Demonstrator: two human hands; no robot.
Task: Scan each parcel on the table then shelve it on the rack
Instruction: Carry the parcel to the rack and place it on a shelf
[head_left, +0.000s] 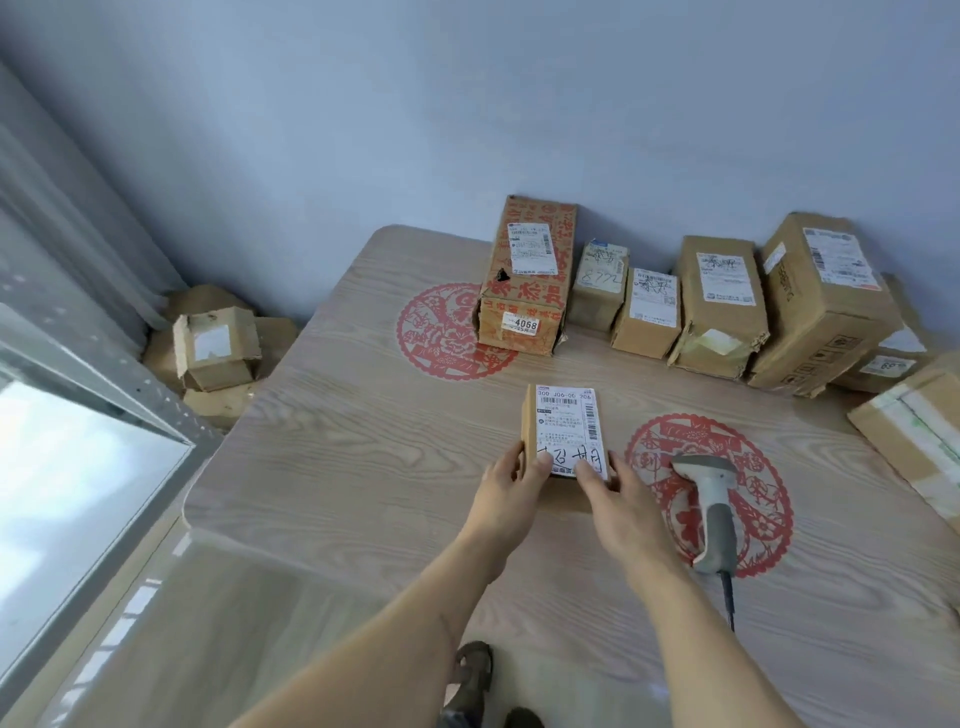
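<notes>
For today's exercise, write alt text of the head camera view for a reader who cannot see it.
Both hands, left hand and right hand, hold a small labelled parcel on a wood-grain table. A barcode scanner lies to its right, and a row of cardboard parcels stands along the far edge by the wall.

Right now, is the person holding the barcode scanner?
No. The barcode scanner lies alone on the table, while both the left hand and right hand grip the small parcel.
</notes>
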